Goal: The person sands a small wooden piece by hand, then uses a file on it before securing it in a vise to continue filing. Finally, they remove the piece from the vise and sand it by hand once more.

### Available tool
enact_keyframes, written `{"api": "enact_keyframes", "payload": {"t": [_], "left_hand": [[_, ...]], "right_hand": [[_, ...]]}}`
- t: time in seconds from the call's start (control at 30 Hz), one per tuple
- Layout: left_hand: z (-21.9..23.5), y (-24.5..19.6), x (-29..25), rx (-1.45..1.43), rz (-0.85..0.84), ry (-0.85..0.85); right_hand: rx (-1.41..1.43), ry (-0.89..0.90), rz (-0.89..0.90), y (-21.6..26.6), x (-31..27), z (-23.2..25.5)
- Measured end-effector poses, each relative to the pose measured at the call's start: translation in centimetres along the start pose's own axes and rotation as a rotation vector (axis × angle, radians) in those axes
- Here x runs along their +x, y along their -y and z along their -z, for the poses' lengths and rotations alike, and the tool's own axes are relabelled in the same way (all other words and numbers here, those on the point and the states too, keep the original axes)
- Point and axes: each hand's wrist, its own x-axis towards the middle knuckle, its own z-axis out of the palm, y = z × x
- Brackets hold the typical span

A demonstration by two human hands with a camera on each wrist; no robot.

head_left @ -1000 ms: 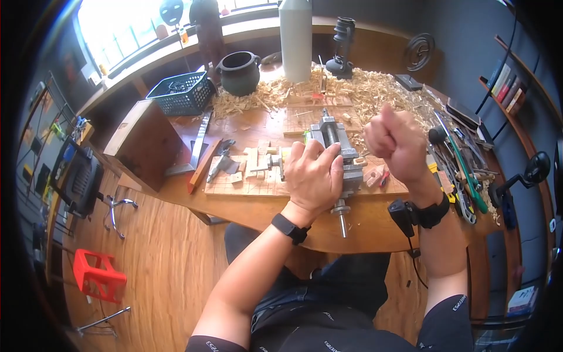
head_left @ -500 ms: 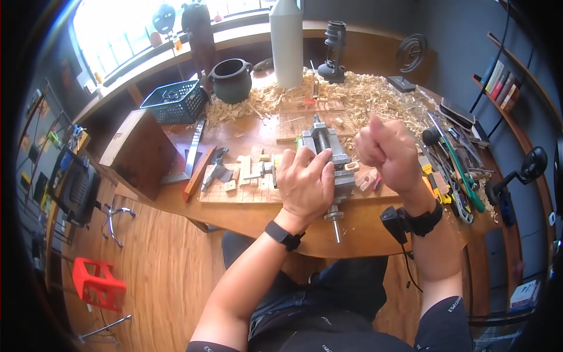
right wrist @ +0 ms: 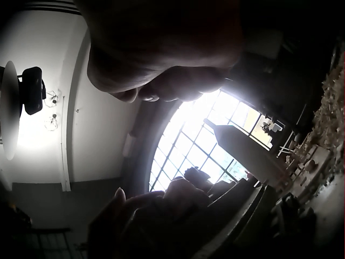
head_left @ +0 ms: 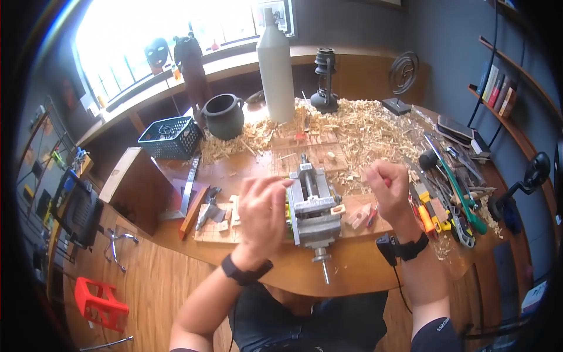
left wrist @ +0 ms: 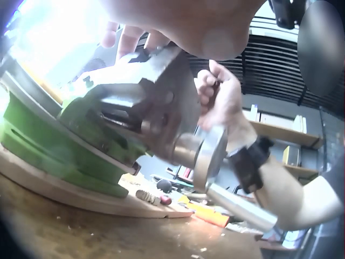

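Observation:
A grey metal bench vise (head_left: pixel 312 217) stands near the table's front edge, its screw handle (head_left: pixel 325 271) pointing at the person. At the vise's left side my left hand (head_left: pixel 260 214) is raised, fingers loosely extended, holding nothing visible. In the left wrist view those fingers overlap the top of the vise, whose base (left wrist: pixel 59 151) is green. My right hand (head_left: pixel 392 190) is held up in a fist, right of the vise, with no object showing in it. A small slotted wooden piece (head_left: pixel 338 209) lies at the vise's right side, near a wooden block with a hole (head_left: pixel 358 217).
Wooden boards (head_left: pixel 217 233) lie under the vise. Wood shavings (head_left: pixel 375 132) spread across the back. On the right are hand tools (head_left: pixel 457 193); at left, a wooden box (head_left: pixel 132 190), a blade (head_left: pixel 189 185) and a basket (head_left: pixel 170 138). A pot (head_left: pixel 224 120), tall bottle (head_left: pixel 275 76) and lantern (head_left: pixel 324 88) stand behind.
My left hand has lifted off the top of the vise and shifted left, uncovering it. The right hand keeps its fist. The head view has tilted upward.

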Motion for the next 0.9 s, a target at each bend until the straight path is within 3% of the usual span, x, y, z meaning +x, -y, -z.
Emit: {"api": "enact_keyframes", "payload": {"t": [0.1,0.17,0.23,0.37,0.5,0.57,0.67,0.9], "left_hand": [[0.7,3.5,3.4,0.076,0.038,0.029],[0.3,5.6,5.6,0.111,0.131,0.117],[-0.1,7.2,7.8,0.195,0.269,0.273],[-2.7,10.5,11.0,0.212,0.228,0.346],[-7.1,14.4,12.9,0.29,0.135,0.481],[-8.9,15.5,14.0,0.374,0.17,0.665],[-11.7,18.4,15.2,0.368,0.222,0.711],[-15.1,19.7,16.2,0.241,0.214,0.755]], "right_hand": [[-0.132,-0.056,0.108,-2.1,-0.6,0.0],[-0.166,-0.074,0.133,-2.8,-0.9,0.1],[-0.249,-0.074,0.279,-3.3,-1.1,0.2],[-0.35,-0.06,0.406,-2.9,-1.4,0.9],[-0.395,-0.045,0.41,-3.7,-1.8,1.1],[-0.384,-0.056,0.403,-4.0,-1.8,1.0],[-0.399,-0.027,0.396,-4.6,-2.2,1.0],[-0.358,-0.019,0.395,-4.8,-1.8,0.8]]}}
